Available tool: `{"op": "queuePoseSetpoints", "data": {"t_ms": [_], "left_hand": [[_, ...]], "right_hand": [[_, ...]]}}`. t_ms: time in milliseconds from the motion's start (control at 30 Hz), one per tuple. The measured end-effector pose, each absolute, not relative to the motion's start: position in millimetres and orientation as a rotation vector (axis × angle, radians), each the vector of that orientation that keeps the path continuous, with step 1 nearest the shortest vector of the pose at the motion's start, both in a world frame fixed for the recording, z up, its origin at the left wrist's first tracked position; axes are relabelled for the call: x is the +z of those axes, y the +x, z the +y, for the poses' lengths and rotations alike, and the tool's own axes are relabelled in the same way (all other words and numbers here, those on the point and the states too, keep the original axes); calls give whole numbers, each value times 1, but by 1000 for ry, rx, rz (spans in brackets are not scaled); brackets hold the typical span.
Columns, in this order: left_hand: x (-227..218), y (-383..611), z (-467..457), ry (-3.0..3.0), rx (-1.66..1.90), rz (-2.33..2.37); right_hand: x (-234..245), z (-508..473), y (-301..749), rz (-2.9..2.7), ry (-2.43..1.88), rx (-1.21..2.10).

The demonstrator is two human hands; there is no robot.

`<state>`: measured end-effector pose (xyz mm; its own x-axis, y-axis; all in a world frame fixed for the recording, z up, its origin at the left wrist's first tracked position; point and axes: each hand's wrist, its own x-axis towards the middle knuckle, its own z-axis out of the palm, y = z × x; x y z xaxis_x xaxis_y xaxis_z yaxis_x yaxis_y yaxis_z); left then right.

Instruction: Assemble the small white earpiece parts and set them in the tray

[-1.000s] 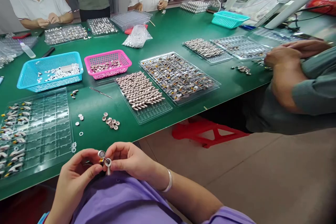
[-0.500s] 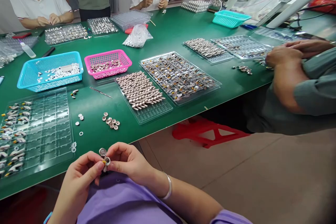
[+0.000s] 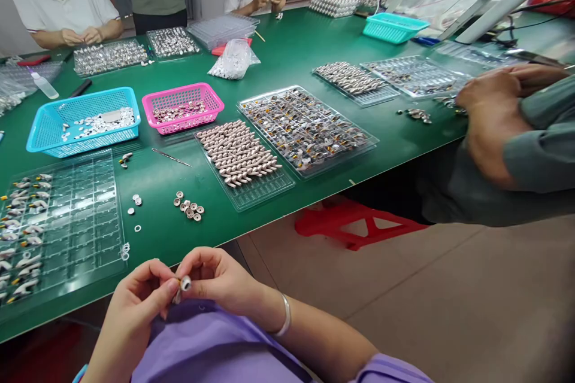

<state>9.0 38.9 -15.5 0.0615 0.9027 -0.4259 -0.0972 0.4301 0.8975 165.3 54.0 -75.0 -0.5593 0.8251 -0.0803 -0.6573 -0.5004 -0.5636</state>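
Note:
Close to my lap, past the table's front edge, both hands meet at a small earbud part (image 3: 185,283) with a pale round end, a dark centre and a bit of yellow. My left hand (image 3: 146,293) pinches its lower side between thumb and fingertips. From the other side, the fingers of my right hand (image 3: 218,275) are closed on the same part. The fingertips cover much of it. On the table ahead lie several small round metal cups (image 3: 188,206), and left of them a few white discs (image 3: 137,199) and a white ring (image 3: 138,228).
A clear tray (image 3: 85,215) partly filled with earbud parts lies left. Behind stand a blue basket (image 3: 81,102) and a pink basket (image 3: 179,96). Tweezers (image 3: 171,157) and more trays (image 3: 305,128) lie ahead. A co-worker's arm (image 3: 494,114) rests right, above a red stool (image 3: 354,221).
The round metal cup that stood up between my fingertips no longer shows separately. The held part has turned, its round end now facing up and right. Both hands stay nearly in place.

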Motion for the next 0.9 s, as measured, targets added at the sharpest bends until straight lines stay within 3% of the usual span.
{"op": "queuePoseSetpoints", "data": {"t_ms": [400, 900], "left_hand": [[-14, -3, 53, 941, 643, 1205], [-21, -3, 50, 843, 641, 1112]], "right_hand": [[-70, 55, 167, -685, -435, 2100], [-67, 56, 169, -772, -455, 2084]]}}
